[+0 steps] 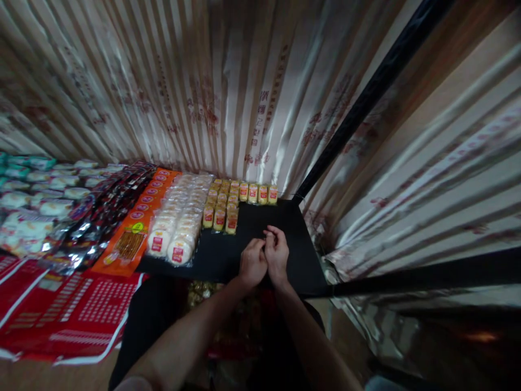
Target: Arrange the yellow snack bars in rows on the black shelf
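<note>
While your left hand (pixel 253 263) and right hand (pixel 277 255) curl together, contents unclear, yellow packets (pixel 218 219) lie end-on ahead-left, nearer the left.

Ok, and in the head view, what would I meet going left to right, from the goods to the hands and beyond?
Pale packs → dark shiny packs → orange packets → round white packs → block of yellow packs → left hand → right hand → diagonal black post.
</note>
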Available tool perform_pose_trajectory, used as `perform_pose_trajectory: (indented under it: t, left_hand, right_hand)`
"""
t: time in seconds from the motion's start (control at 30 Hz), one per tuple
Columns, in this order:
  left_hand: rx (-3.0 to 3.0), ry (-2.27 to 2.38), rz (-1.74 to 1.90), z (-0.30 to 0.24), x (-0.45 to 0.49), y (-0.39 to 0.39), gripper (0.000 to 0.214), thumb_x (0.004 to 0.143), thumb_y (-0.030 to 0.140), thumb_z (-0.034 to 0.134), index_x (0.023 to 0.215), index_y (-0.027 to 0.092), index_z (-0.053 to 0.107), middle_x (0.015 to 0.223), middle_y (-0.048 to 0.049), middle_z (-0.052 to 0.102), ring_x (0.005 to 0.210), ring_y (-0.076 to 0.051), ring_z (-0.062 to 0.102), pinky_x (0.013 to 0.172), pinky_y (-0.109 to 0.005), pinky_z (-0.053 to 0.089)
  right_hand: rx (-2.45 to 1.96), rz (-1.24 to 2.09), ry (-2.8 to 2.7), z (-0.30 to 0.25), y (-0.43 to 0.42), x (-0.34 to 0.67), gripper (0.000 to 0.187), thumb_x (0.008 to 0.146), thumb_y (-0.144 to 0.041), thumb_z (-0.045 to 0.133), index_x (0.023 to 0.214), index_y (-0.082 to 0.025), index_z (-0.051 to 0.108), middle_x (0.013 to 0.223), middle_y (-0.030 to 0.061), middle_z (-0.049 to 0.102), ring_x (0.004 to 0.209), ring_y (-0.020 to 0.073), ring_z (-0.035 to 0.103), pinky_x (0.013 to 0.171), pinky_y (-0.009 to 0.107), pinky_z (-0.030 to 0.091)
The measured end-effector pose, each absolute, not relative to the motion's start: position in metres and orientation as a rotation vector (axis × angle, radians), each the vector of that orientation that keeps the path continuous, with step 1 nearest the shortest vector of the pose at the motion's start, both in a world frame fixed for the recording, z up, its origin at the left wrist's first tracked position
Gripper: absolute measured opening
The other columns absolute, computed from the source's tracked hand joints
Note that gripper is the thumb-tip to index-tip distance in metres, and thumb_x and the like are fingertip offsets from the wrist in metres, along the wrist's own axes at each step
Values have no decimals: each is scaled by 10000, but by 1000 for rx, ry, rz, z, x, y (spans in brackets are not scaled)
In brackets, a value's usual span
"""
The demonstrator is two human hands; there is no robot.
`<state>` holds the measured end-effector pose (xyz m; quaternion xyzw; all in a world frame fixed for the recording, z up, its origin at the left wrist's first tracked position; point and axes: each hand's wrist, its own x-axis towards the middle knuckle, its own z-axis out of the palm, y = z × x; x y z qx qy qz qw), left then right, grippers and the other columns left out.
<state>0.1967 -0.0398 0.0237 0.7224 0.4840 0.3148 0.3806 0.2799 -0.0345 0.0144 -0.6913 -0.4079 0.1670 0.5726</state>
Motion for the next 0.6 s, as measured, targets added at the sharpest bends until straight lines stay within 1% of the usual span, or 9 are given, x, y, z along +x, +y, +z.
perform_pose_trajectory:
  t: [0.1,0.13,0.2,0.27,0.33,0.4,0.47,0.53,0.6]
  left_hand:
    - [1852,1113,752,13,159,-82,328,759,79,339,906,192,610,934,-66,630,905,-153,564,865,-257,428]
    - [1826,1081,734,7,146,-95,325,765,97,351,940,193,607,953,-68,635,912,-155,566,868,-262,427]
    - [1803,1020,707,-7,120,-114,361,769,137,388,1078,174,571,1081,-91,615,1002,-173,549,906,-277,409]
    - [1778,1052,615,-21,97,-124,361,763,165,414,1083,161,581,1083,-102,622,994,-184,559,895,-284,415]
    - [1764,1094,507,-34,78,-127,339,770,179,416,1051,183,606,1050,-81,643,969,-180,574,884,-283,420]
    - [1746,1223,397,-46,64,-124,285,763,185,437,958,188,645,977,-73,670,935,-187,593,877,-295,422]
    - [1693,1361,318,-57,57,-120,265,754,166,438,891,182,665,955,-79,681,932,-199,602,889,-321,418]
    - [1603,1422,315,-67,57,-119,287,748,136,421,888,180,668,980,-82,682,944,-200,606,896,-336,421]
    - [1510,1378,368,-75,62,-121,323,729,101,420,928,186,659,1020,-67,676,961,-186,604,909,-333,424]
  right_hand:
    - [-1590,528,-1009,8,-78,247,253,831,-325,392,961,-176,549,966,84,621,816,157,612,740,296,489]
    - [-1583,565,-1070,5,-92,237,242,841,-312,375,931,-182,558,929,73,631,795,152,614,738,291,490]
    - [-1586,596,-1264,0,-115,219,242,849,-273,352,864,-196,581,858,56,643,797,153,609,768,291,480]
    - [-1613,567,-1462,-2,-133,204,237,835,-229,364,824,-201,599,837,55,646,827,162,602,804,295,463]
    - [-1664,556,-1586,-4,-144,192,231,820,-192,377,837,-204,608,857,53,655,843,163,604,812,287,453]
    - [-1721,604,-1661,-7,-149,184,255,822,-162,368,893,-207,608,902,46,667,866,155,608,813,273,448]
    - [-1808,643,-1741,-14,-147,181,283,824,-144,360,950,-203,607,967,53,665,922,159,601,842,277,431]
    - [-1966,665,-1816,-26,-141,184,297,823,-139,366,983,-185,612,1010,83,657,969,179,589,860,295,415]
    - [-2203,707,-1835,-41,-133,191,292,818,-142,383,979,-163,626,998,116,662,962,197,596,841,300,412]
